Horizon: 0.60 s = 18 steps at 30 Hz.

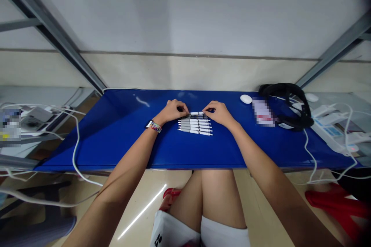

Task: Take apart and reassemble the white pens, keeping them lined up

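Several white and grey pens [195, 126] lie side by side in a row on the blue table [185, 154], their grey tips towards the left. At the far side of the row, one more white pen [196, 113] is pinched between both hands. My left hand [174, 110] has thumb and forefinger closed at its left end. My right hand [216, 112] grips its right end in the same way. The fingertips cover both ends of this pen. A watch with a colourful band [154, 125] sits on my left wrist.
On the right stand a white oval object [246, 99], a blurred-out packet [263, 112], a black headband-like device [301, 108] and a white power strip [330, 131]. White cables [77, 142] hang over the table's left edge. A wall [185, 71] rises behind.
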Tool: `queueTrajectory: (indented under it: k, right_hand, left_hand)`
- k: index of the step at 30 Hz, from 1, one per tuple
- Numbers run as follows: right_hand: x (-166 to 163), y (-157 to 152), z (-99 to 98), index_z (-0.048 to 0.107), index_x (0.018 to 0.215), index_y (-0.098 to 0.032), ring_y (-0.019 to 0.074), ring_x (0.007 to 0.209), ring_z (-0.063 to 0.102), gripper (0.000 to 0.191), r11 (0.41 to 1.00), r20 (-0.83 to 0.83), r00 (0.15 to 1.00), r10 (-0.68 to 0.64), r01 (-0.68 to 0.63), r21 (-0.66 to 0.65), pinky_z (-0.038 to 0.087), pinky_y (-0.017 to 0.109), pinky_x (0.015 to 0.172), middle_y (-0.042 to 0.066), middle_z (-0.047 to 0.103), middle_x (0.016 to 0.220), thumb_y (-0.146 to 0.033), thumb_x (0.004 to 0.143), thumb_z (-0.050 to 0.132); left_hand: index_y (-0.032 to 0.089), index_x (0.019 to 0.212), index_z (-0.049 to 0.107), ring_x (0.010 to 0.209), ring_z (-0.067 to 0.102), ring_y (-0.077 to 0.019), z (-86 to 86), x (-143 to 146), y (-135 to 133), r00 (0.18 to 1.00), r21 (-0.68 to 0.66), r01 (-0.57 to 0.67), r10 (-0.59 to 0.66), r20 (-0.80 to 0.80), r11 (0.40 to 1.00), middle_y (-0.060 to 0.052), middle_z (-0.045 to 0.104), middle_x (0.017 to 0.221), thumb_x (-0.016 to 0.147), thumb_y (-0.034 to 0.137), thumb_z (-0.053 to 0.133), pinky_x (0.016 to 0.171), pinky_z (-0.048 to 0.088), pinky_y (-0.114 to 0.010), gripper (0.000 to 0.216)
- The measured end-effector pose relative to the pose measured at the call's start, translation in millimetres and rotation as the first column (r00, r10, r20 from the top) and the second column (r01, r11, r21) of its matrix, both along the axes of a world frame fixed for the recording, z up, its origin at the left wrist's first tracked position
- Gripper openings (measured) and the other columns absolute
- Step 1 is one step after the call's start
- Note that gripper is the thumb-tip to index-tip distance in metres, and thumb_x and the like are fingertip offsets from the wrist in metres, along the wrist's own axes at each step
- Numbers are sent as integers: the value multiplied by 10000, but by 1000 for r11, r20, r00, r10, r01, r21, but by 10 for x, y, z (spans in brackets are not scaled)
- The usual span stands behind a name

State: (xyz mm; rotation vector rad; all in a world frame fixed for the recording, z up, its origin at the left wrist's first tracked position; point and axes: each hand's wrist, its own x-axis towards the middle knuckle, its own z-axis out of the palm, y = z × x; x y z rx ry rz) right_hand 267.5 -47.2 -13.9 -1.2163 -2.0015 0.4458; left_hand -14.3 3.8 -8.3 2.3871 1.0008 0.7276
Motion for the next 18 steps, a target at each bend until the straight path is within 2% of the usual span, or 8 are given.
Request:
queueTrajectory:
  k: [6,10,13,16,18]
  right_hand:
    - [-8,-20,43,824,903,-251,258,928,701,140,999,37,999,-39,39,-1,527,407,885,76,761,948,-241,919,685]
    - [-64,-109,160,808,877,-233,229,848,678,131,997,31,997,-74,74,20,507,362,794,70,727,903,-219,900,680]
    - [-174,-255,297,787,795,-236,178,688,618,128,995,91,994,57,-49,-88,423,315,649,27,707,775,-222,882,694]
    - [-306,-420,425,784,761,-246,145,600,554,101,955,156,959,235,-198,-220,356,304,601,-17,666,671,-263,855,753]
    - [-377,-501,479,790,769,-255,137,583,531,94,929,189,927,324,-274,-250,331,304,601,-27,639,644,-284,857,774]
  left_hand:
    - [260,838,824,875,733,-225,29,-3,-16,999,-59,-11,13,34,998,-22,818,884,879,312,675,902,494,-362,163]
    - [241,953,812,842,740,-213,21,-2,-12,996,-124,-37,46,74,992,-27,812,899,885,323,682,846,507,-338,168]
    - [236,967,806,845,740,-220,24,-1,-17,997,-115,-54,61,55,992,-30,810,899,897,342,681,838,505,-337,178]
    - [239,1002,804,848,741,-225,41,-8,-30,998,-120,-49,54,42,992,-30,808,899,908,376,690,859,501,-348,201]
    - [244,1028,801,852,741,-225,53,-12,-37,998,-139,-35,42,50,990,-27,806,901,914,391,693,866,498,-353,216]
